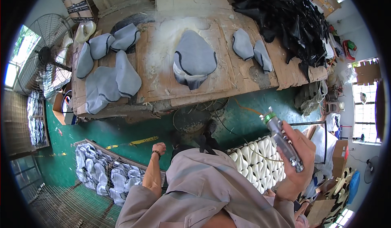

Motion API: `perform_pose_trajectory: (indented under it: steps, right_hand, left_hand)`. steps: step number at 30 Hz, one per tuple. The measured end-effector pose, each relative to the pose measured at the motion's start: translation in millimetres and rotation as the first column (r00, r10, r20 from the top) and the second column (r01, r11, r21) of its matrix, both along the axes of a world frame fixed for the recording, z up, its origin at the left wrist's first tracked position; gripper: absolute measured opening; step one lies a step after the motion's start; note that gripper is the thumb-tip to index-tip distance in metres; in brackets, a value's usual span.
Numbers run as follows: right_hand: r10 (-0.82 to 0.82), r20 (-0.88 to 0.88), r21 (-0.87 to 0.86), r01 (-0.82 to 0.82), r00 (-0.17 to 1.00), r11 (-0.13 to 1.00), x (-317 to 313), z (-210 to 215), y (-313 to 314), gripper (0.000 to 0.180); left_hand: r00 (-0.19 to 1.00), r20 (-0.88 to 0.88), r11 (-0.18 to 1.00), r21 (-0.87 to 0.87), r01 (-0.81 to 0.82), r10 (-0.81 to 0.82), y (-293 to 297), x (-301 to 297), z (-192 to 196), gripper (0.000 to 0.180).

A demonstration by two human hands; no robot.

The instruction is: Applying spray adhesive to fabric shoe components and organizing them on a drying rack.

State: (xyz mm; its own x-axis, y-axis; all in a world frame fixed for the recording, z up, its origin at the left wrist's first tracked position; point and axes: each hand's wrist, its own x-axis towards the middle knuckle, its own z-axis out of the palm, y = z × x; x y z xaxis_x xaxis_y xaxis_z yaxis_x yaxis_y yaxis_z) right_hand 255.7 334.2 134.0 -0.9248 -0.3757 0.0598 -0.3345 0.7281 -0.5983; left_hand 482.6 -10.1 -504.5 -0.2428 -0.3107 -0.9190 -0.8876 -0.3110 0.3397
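Observation:
My right hand (299, 158), raised at the right, is wrapped around a metal spray gun (283, 140) with a green ring near its nozzle end. A thin hose trails near it. My left hand (159, 148) hangs low beside my body, fingers curled, nothing visible in them. In front of me on the cardboard-covered table (159, 81) lies a grey fabric cover (196, 53) with black trim. A white part shows beneath its near edge, and pale residue surrounds it. Neither hand touches the cover.
More grey pieces (108, 83) lie at the table's left, two grey pieces (243, 44) at its right. Black sheets (285, 16) are heaped far right. Racks of grey pieces (97, 169) and white pieces (258, 163) flank me. A fan (47, 55) stands left. Another person (302, 215) is behind, lower right.

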Motion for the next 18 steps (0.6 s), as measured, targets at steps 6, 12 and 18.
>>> perform_pose_trajectory:
  steps: [6, 12, 18]
  right_hand:
    - [0.005, -0.083, 0.071, 0.001, 0.997, 0.997, 15.9, 0.9, -38.7, 0.057]
    - [-0.051, -0.053, 0.06, 0.054, 0.997, 0.997, 54.0, 17.5, -84.9, 0.055]
    - [0.04, -0.176, 0.161, -0.012, 0.984, 0.987, 76.5, 15.4, -119.6, 0.063]
  left_hand:
    - [0.994, -0.113, 1.0, -0.013, 0.007, -0.008, -28.6, -12.4, -3.2, 0.017]
    - [0.992, -0.088, 0.996, 0.018, 0.088, -0.086, -51.2, 8.0, -12.3, 0.016]
    - [0.997, 0.01, 0.996, 0.062, 0.07, -0.071, -67.3, 70.5, -37.4, 0.018]
